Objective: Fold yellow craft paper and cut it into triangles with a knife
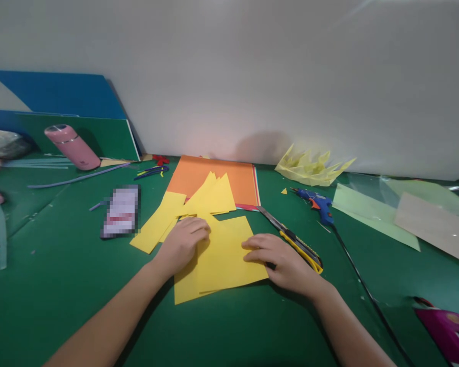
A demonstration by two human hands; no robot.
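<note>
A yellow paper sheet (pixel 225 255) lies in front of me, over another yellow sheet (pixel 184 288) that shows along its left and lower edges. My left hand (pixel 187 243) curls its fingers down on the sheet's upper left edge; its thumb is mostly hidden. At the right edge, my right hand (pixel 273 257) holds the same sheet with its fingers over the top. Just beyond my hands lie cut yellow pointed pieces (pixel 208 196) and yellow strips (pixel 156 224). A yellow-handled box cutter (pixel 294 242) rests beside my right hand, its blade extended.
Behind the yellow pieces is a stack of orange paper (pixel 233 176). A blue glue gun (pixel 317 201) with a black cord and a pale yellow spiky paper crown (pixel 313 168) are right. A phone (pixel 121 211) and a pink bottle (pixel 74 148) are left, near leaning boards (pixel 76 92).
</note>
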